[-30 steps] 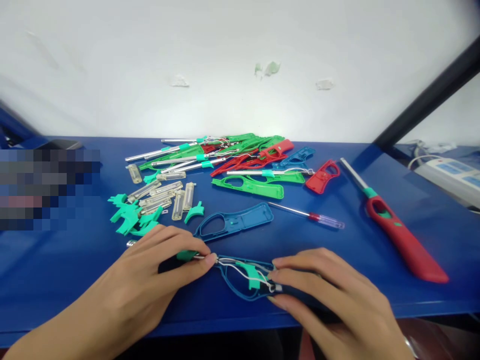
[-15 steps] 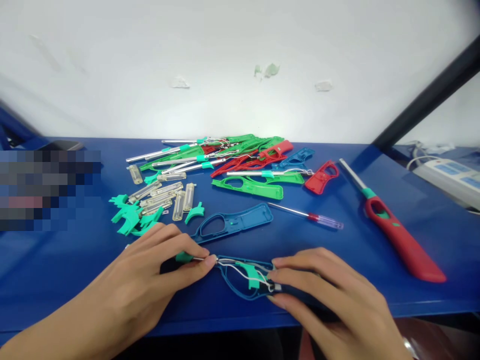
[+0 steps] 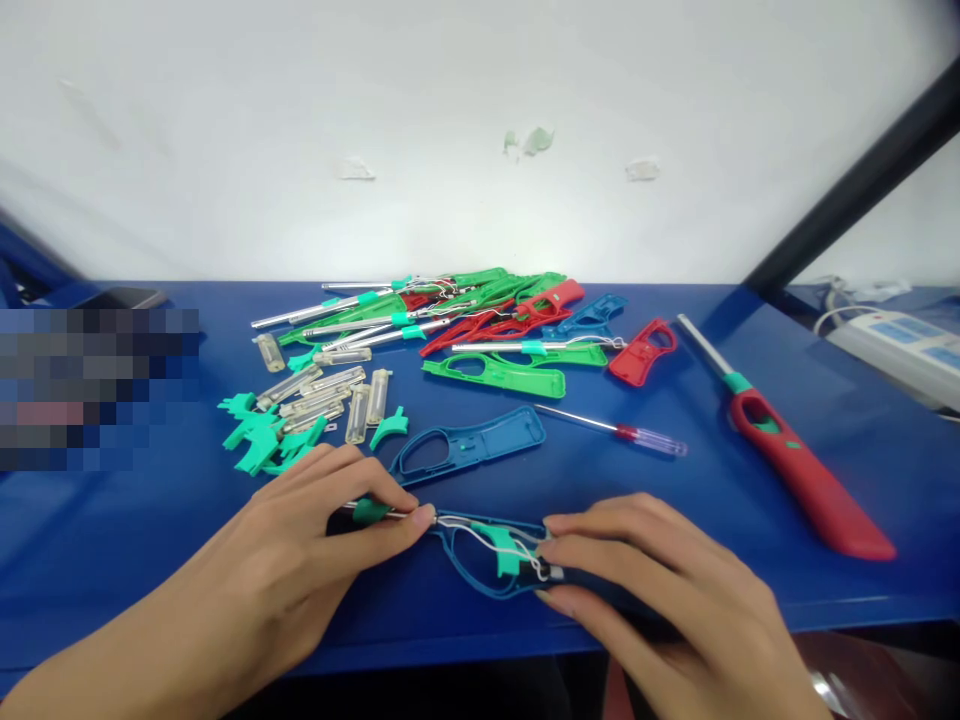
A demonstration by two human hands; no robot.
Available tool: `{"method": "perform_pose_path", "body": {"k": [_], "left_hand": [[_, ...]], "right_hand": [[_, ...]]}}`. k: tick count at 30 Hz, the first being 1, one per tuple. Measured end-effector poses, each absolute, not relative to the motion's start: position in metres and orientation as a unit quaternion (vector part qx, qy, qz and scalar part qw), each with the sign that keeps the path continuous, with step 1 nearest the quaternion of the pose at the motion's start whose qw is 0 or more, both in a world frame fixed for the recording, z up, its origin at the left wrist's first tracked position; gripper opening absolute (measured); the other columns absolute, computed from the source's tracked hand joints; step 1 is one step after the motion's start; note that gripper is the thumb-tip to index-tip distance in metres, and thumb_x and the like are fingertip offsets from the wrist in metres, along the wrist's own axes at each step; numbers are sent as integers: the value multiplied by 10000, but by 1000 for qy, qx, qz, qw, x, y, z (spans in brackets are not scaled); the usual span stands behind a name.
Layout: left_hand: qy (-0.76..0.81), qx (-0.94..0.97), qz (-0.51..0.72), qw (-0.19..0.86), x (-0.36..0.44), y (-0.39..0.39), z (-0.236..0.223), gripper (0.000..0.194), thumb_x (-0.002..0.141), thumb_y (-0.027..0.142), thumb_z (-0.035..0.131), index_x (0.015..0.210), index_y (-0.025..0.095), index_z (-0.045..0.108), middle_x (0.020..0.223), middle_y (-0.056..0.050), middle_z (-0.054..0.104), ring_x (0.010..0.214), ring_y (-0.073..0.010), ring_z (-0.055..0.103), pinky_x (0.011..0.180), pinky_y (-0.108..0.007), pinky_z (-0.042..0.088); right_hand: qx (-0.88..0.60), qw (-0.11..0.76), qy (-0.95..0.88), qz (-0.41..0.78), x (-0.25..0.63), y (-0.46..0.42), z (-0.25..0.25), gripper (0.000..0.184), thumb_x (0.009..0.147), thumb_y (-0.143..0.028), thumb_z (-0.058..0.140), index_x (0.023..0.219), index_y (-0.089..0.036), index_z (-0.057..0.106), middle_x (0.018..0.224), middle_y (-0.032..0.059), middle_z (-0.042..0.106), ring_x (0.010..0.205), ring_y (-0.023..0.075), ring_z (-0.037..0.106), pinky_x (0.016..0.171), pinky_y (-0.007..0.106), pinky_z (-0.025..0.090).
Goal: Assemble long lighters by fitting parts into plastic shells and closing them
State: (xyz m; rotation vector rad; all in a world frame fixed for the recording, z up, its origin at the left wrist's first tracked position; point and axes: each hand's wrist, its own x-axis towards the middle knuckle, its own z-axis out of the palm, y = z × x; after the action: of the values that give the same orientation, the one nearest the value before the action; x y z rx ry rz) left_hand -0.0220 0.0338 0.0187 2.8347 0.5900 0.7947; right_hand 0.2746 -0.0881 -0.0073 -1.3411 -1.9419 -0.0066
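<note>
A blue lighter shell half lies near the front edge of the blue table, with white wires and a teal trigger inside it. My left hand pinches the metal tube with its green collar at the shell's left end. My right hand has its fingers closed on the shell's right end, pressing a small part there. A second, empty blue shell half lies just behind.
Behind lie a heap of green, red and blue shells and metal tubes, clear fuel tanks, teal triggers, a screwdriver, a finished red lighter. A power strip sits far right.
</note>
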Motion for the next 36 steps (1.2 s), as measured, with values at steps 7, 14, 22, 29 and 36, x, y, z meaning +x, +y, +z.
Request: {"method": "perform_pose_path", "body": {"k": [7,14,22,29,36], "left_hand": [[158,957,236,57,-26,32,17,536,1055,-56,487,1351,300,756,1125,-13,757,1008,-127,713,968,-257,599],[164,965,189,76,-30,33,12,644,1058,-90,456,1517,309,668,1240,-41,716,1078,-143,683,991,-285,595],[174,960,200,85,-25,29,13,636,1054,-84,423,1447,328,708,1213,-7,727,1044,-153,666,979,-278,543],[147,965,206,71,-24,31,15,535,1061,-57,453,1385,253,743,1155,-38,722,985,-156,656,915,-297,519],[152,963,207,77,-22,32,17,554,1042,-52,458,1374,285,748,1155,-37,734,1016,-167,692,936,-310,545]], "right_hand": [[-529,377,-761,-8,276,-88,-11,163,1150,-466,663,1145,-366,792,1075,-90,856,943,76,818,881,162,645],[-530,378,-759,-7,275,-90,-9,180,1156,-466,650,1126,-365,796,1059,-90,855,934,74,820,876,157,647],[-529,378,-760,-6,276,-88,-11,156,1146,-459,673,1141,-364,797,1073,-83,854,956,86,818,896,179,649],[-530,376,-760,-8,275,-89,-11,159,1155,-455,656,1150,-369,789,1072,-86,851,956,87,815,882,194,650],[-527,378,-761,-9,275,-87,-9,184,1157,-460,647,1137,-357,798,1054,-68,858,925,106,826,836,213,671]]}}
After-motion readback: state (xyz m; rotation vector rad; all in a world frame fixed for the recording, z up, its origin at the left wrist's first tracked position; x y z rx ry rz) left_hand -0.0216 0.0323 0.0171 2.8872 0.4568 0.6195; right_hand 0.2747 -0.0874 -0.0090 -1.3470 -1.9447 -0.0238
